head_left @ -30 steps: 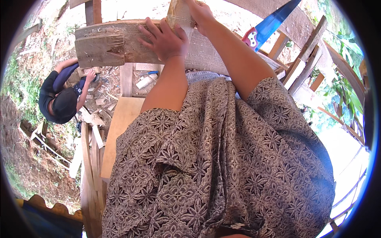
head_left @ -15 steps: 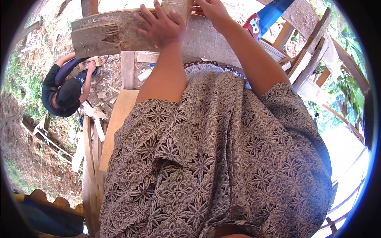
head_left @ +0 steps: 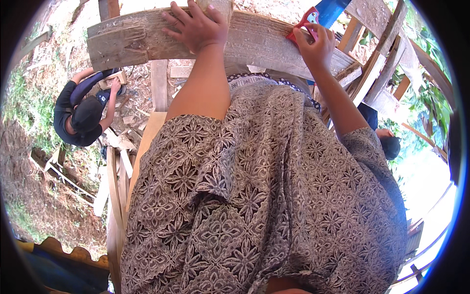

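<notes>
A weathered grey plank (head_left: 147, 41) runs across the top of the frame, its long axis left to right and bowed by the lens, with a rough, notched end at the upper left. The left hand (head_left: 196, 27) lies flat on its upper face near the top centre, fingers spread wide and pressing down, not curled round anything. To the right, the right hand (head_left: 313, 46) grips the red handle of a handsaw (head_left: 306, 24) whose blue blade slants up and away toward the upper right edge; the fingers wrap the handle, which sits on the plank's right part. The saw thus lies right of the left hand, and the right hand alone has it. Below in the picture, a patterned shirt fills the middle. At centre left a person in dark clothes (head_left: 78, 115) crouches among wood scraps (head_left: 117, 142) on the ground
</notes>
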Demonstrator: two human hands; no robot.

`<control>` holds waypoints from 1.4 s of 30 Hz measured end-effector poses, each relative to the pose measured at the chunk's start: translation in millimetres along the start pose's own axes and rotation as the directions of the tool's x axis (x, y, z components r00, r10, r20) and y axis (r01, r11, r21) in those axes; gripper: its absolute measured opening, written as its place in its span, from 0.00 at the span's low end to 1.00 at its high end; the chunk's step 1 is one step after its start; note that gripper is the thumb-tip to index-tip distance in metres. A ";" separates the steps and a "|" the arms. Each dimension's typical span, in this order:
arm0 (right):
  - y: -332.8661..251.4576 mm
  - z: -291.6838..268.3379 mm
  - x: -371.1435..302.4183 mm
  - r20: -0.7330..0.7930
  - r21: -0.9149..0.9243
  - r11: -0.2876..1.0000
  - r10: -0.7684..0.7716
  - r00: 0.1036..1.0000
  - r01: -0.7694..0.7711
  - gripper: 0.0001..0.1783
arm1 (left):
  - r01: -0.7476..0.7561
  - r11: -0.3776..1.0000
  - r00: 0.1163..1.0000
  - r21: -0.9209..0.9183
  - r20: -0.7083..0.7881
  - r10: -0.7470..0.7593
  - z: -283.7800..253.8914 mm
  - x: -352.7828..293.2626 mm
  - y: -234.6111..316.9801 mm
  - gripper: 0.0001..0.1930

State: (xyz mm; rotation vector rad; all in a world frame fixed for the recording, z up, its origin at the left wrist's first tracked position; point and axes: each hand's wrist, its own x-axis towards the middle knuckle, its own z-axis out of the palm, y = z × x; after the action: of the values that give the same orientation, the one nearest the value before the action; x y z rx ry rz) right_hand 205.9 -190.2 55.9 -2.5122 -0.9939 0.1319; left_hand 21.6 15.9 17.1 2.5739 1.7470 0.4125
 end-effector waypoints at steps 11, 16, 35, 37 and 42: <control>13.3 2.9 -26.9 0.188 -0.028 1.000 -0.001 0.982 0.007 0.29 | 0.030 0.982 0.986 -0.186 0.168 0.001 1.7 -0.5 -5.6 0.28; 24.9 19.5 -29.7 0.159 0.045 0.999 0.021 0.987 -0.029 0.28 | 0.016 0.980 0.988 -0.201 0.155 0.016 7.5 -5.8 -7.0 0.33; 56.3 14.5 -76.0 0.333 0.584 0.727 0.191 0.924 -0.361 0.27 | 0.433 0.376 0.836 -0.819 0.521 0.173 -8.2 68.4 -50.7 0.29; 54.7 13.4 -77.4 0.344 0.650 0.658 0.191 0.919 -0.380 0.29 | 0.398 0.332 0.841 -0.855 0.485 0.239 -27.5 78.2 -53.7 0.26; 66.5 26.7 -71.5 0.336 0.618 0.704 0.165 0.927 -0.350 0.31 | 0.296 0.388 0.866 -0.873 0.416 0.276 -71.1 109.6 -62.5 0.28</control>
State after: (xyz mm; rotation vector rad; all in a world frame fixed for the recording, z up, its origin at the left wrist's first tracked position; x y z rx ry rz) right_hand 188.6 -271.8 -1.5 -1.9496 -0.5169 0.7825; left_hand -13.0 129.6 99.8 1.5747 0.8644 0.4640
